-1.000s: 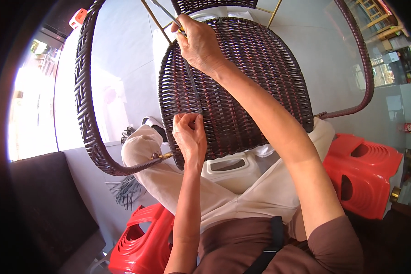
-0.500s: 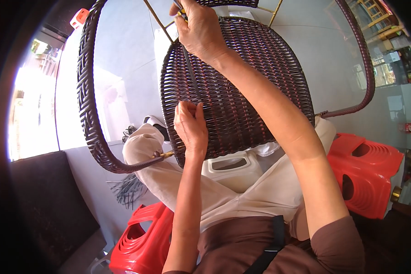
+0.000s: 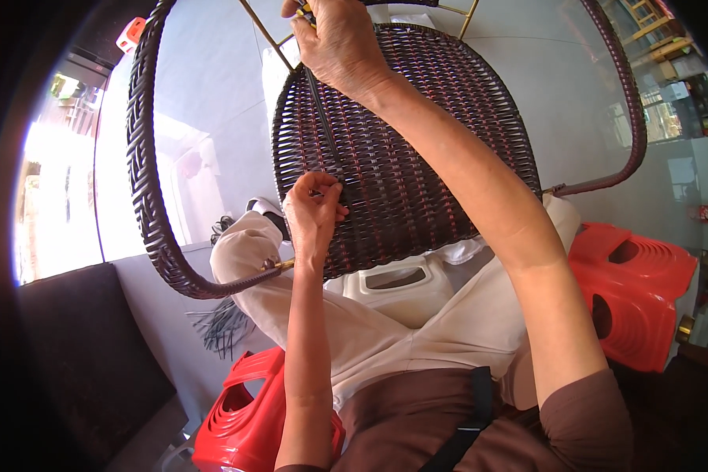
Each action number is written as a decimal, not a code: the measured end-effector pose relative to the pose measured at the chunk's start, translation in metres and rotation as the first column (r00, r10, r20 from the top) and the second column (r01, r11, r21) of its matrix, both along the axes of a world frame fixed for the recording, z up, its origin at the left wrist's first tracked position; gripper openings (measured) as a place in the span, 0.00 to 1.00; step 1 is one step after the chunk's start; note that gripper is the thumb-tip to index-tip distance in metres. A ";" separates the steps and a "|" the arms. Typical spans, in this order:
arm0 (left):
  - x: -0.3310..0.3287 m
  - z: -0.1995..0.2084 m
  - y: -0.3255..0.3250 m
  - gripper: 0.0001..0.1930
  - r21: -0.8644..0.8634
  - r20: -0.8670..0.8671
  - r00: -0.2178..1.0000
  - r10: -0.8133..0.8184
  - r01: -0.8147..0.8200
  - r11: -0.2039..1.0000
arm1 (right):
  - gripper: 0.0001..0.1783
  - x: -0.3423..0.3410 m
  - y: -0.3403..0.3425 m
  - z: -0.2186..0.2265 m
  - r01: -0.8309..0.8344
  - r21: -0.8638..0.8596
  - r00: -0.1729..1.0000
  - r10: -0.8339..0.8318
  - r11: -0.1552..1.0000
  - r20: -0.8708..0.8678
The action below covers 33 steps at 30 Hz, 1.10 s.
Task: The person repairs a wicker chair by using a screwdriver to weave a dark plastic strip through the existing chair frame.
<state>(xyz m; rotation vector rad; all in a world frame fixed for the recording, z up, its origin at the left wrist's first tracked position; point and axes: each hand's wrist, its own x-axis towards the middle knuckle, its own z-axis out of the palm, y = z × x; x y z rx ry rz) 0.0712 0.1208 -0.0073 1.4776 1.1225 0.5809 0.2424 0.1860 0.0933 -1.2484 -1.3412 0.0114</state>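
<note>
A dark brown woven chair seat (image 3: 425, 141) rests in front of me, over my knees. My right hand (image 3: 342, 47) is closed round a tool with a yellow and black handle (image 3: 307, 14) above the seat's far left edge; most of the tool is cut off or covered by the fingers. From below that hand a dark flat weaving strip (image 3: 322, 114) runs down across the left part of the weave. My left hand (image 3: 313, 208) lies on the seat's left side, thumb and forefinger pinched together at the near end of the strip.
A wrapped, curved armrest (image 3: 145, 157) arches on the left, another (image 3: 625, 102) on the right. Red plastic stools stand at my right (image 3: 633, 291) and left (image 3: 240, 413). Between my legs is a white stool (image 3: 397, 287). Loose dark strips (image 3: 224, 326) lie by my left leg.
My left hand has shifted slightly left and turned, its fingers now curled into a pinch. My right hand has moved a little up and left with the tool. The seat has shifted slightly left.
</note>
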 end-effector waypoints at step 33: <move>0.001 -0.006 0.004 0.05 0.029 -0.029 1.000 -0.006 0.006 1.000 | 0.04 0.018 -0.020 0.006 0.172 0.101 0.984 -0.167 0.980 -0.055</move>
